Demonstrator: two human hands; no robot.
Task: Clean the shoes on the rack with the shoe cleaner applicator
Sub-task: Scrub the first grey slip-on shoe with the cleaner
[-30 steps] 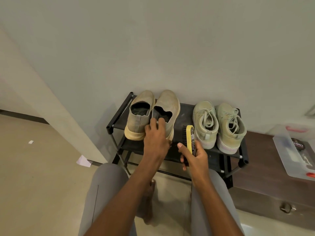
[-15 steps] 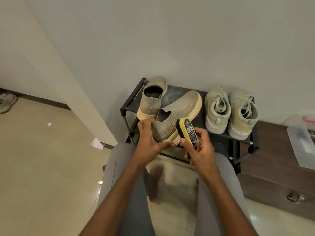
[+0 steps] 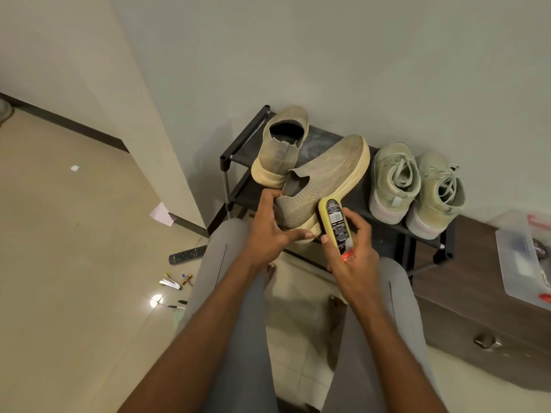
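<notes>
The person's left hand [image 3: 268, 231] gripped the heel end of a tan knit slip-on shoe with a thick cream sole [image 3: 322, 183]. Its fingers curled over the top of the heel and its thumb lay along the sole. The shoe was tipped on its side, with its toe pointing up and to the right above the black metal shoe rack [image 3: 238, 144]. It looked lifted off the shelf, but that was hard to tell.

The right hand [image 3: 354, 257] held a yellow shoe cleaner applicator with a black label and a red end [image 3: 335, 226]. The fingers wrapped round its lower half. The dark brush side of the applicator touched the sole near the heel.

The other tan knit slip-on shoe [image 3: 281, 147] stood on the top shelf at the left, heel toward the person. Two pale green lace-up sneakers [image 3: 417, 186] stood side by side on the right of the shelf.

A black remote control [image 3: 187, 254] lay on the pale tiled floor [image 3: 74, 263]. A clear plastic box [image 3: 524, 254] sat on a brown wooden cabinet [image 3: 477, 293] at the right.
</notes>
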